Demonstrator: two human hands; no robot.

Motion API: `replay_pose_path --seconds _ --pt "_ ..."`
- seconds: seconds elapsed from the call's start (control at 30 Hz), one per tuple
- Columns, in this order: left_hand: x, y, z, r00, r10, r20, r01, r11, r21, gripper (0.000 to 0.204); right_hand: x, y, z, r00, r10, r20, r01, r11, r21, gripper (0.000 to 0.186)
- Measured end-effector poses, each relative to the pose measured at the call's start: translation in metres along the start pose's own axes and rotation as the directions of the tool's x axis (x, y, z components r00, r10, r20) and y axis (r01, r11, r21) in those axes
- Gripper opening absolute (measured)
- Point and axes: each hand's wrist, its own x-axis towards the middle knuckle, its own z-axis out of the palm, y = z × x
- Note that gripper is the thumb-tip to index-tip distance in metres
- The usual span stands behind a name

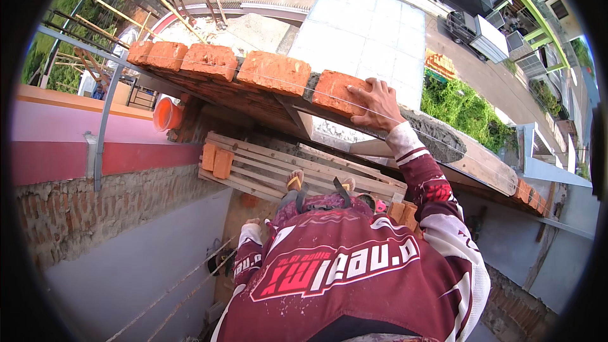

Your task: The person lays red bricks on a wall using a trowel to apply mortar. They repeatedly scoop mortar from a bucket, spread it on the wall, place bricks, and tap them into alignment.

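My right hand grips the right end of an orange brick on top of the wall, fingers over its top and thumb on the near side. To its left lie more bricks in the same row, the nearest brick with grey mortar in the gap between them. Right of my hand, wet grey mortar is spread along the wall top. A thin string runs along the row. Low beside my body, only a little of my left hand shows past the sleeve; its fingers are hidden.
My sandalled feet are on a slatted wooden platform. Loose bricks lie at its left end, others at its right. An orange bucket is at the left. Beyond the wall, far below, are a paved yard and a road with a truck.
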Motion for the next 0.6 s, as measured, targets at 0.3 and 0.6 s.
replay_pose_path --seconds 0.3,0.6 --pt "-0.001 0.023 0.0 0.98 0.188 -0.068 -0.152 0.92 0.362 0.015 -0.004 0.005 0.005 1.0 0.013 0.007 -0.013 0.996 -0.084 0.096" --pt "0.005 0.05 0.018 0.981 0.194 0.007 -0.189 0.945 0.269 0.024 -0.042 0.043 0.001 0.988 0.133 0.085 -0.141 0.985 0.102 0.101"
